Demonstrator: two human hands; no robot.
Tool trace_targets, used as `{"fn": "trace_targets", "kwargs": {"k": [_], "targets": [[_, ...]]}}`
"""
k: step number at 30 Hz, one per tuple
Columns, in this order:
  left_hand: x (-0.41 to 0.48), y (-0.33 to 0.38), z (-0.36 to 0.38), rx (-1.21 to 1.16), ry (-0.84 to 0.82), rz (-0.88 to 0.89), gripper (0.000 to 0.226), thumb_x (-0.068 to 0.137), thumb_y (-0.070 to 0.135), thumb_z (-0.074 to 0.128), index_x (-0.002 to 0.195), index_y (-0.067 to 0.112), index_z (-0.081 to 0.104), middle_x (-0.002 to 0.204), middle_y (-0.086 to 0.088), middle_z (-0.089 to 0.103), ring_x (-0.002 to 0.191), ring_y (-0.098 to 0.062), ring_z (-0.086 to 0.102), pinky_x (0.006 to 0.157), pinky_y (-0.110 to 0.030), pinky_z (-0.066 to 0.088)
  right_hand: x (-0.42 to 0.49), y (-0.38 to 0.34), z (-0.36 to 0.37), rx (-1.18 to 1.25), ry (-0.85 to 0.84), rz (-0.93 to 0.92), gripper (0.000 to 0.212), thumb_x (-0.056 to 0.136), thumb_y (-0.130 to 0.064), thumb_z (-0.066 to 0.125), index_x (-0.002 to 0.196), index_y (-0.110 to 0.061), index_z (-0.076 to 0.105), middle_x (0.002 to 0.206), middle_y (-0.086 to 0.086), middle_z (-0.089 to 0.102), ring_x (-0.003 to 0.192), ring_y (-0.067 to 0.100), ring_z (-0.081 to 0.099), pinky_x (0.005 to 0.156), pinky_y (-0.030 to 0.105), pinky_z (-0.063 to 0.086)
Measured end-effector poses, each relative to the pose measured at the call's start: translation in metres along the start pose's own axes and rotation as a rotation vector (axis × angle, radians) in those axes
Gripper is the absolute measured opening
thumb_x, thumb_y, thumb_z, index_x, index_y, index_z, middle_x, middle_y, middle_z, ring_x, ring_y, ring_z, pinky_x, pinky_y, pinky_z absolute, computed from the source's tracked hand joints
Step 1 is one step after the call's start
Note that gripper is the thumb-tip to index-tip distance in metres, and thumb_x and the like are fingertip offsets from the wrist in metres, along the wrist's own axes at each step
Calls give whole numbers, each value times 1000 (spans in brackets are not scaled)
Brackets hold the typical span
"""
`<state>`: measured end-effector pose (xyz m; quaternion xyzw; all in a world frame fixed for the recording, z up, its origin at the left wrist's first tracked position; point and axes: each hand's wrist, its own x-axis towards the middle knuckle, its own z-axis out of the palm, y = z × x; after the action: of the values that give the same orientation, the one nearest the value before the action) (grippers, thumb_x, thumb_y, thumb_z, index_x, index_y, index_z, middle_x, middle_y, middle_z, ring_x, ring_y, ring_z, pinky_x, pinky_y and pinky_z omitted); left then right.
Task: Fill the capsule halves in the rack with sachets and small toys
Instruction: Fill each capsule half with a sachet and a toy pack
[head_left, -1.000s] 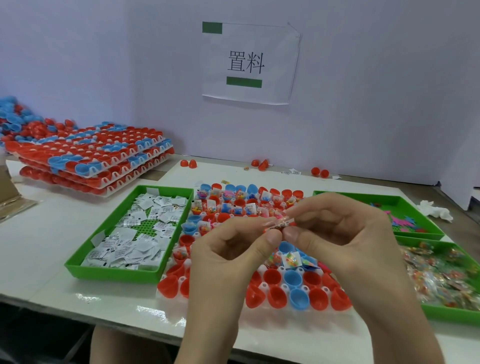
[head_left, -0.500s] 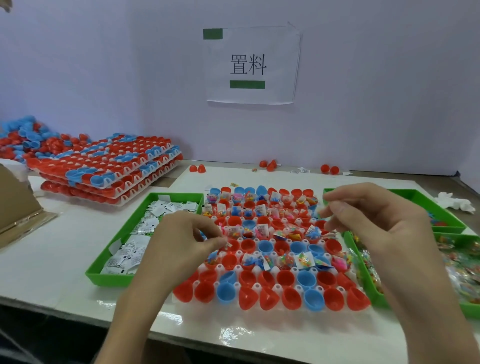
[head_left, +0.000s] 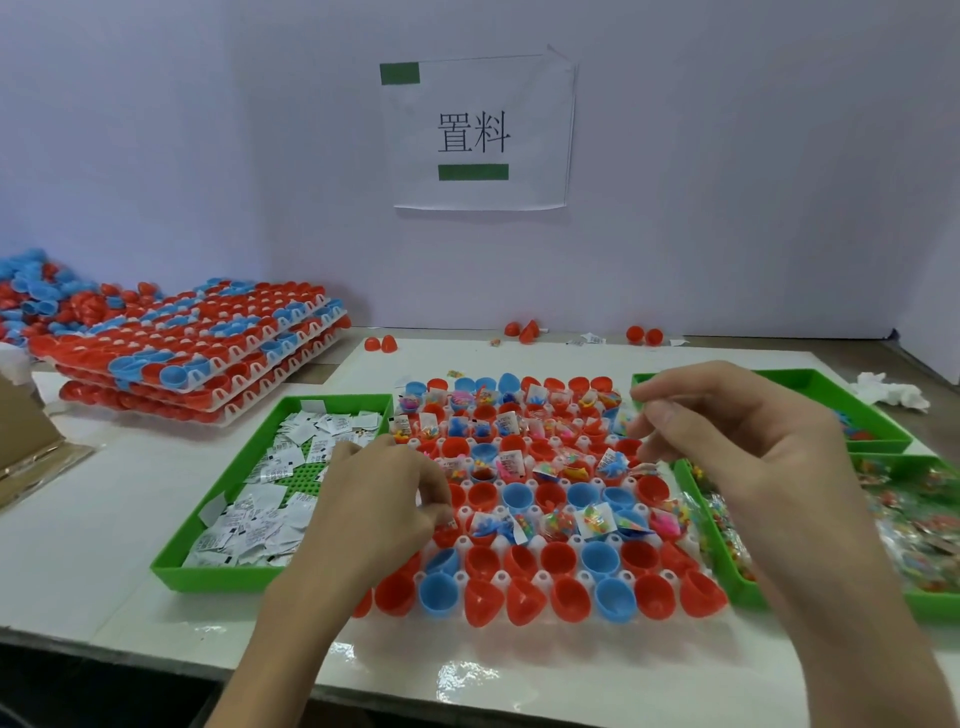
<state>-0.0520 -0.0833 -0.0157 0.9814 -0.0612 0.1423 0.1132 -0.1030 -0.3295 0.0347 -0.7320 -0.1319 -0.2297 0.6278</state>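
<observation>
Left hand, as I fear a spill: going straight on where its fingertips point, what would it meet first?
Probably the red capsule half at the left edge of the rack, right under the left hand; depth is unclear.

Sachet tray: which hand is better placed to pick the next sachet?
Left, likely: left hand sits at the rack edge beside the sachet tray; right hand hovers over the opposite side.
</observation>
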Motion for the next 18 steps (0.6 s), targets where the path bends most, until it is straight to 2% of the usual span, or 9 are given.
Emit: {"fn": "trace_targets", "kwargs": {"k": [4, 10, 14, 18], "targets": [[5, 3, 4, -4, -17, -2, 11, 81, 45, 77, 75, 36, 73, 77, 23, 67, 89, 0, 46, 101, -37, 29, 0, 2, -2, -8, -2, -2, 21, 88, -11, 67, 88, -31, 75, 79, -3, 75, 70, 11, 71, 66, 17, 57], [9, 4, 8, 22, -65, 1, 25, 77, 48, 79, 62, 36, 63, 83, 20, 69, 95, -2, 48, 105, -39, 28, 1, 5, -4, 15, 7, -8, 21, 89, -10, 67, 87, -29, 75, 78, -1, 75, 69, 12, 71, 66, 18, 56], [11, 6, 6, 91, -83, 25, 15, 78, 49, 78, 75, 35, 73, 86, 20, 64, 94, -5, 40, 107, -42, 31, 2, 9, -7, 5, 15, -13, 22, 90, -9, 67, 88, -30, 76, 79, -2, 75, 71, 12, 71, 66, 17, 56], [10, 4, 6, 116, -73, 37, 17, 77, 53, 77, 84, 38, 77, 90, 20, 63, 100, -5, 40, 107, -44, 31, 6, 21, -24, -31, 96, 20, 24, 90, -8, 67, 89, -30, 76, 82, -2, 76, 74, 10, 71, 69, 16, 56]]}}
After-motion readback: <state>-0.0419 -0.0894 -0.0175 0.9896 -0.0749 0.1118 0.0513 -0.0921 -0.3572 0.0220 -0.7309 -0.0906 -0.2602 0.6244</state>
